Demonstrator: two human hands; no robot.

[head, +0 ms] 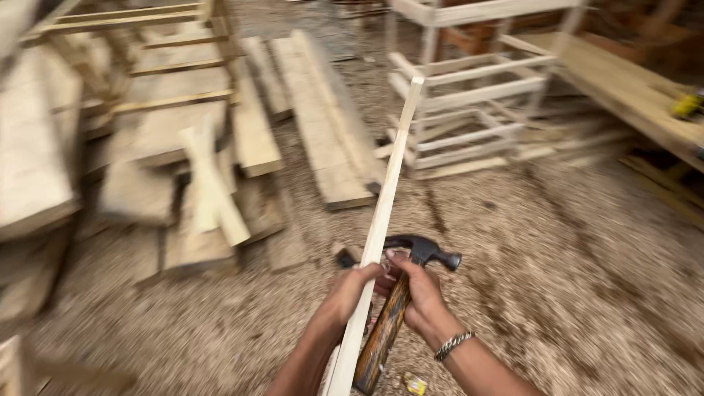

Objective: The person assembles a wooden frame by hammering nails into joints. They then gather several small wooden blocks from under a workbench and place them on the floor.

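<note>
My left hand (350,292) grips a long pale wooden strip (389,183) that runs from the bottom of the view up and away toward the frames at the back. My right hand (418,295), with a metal bracelet on the wrist, holds a claw hammer (400,293) with a brown wooden handle and dark steel head, right beside the strip. Both hands are close together, almost touching, above a floor covered with sawdust.
Stacked planks and boards (323,125) lie on the floor at the left and centre. Pale wooden frames (469,95) stand at the back right. A long workbench (631,92) with a yellow tool (688,105) runs along the right. A small yellow object (415,384) lies on the sawdust.
</note>
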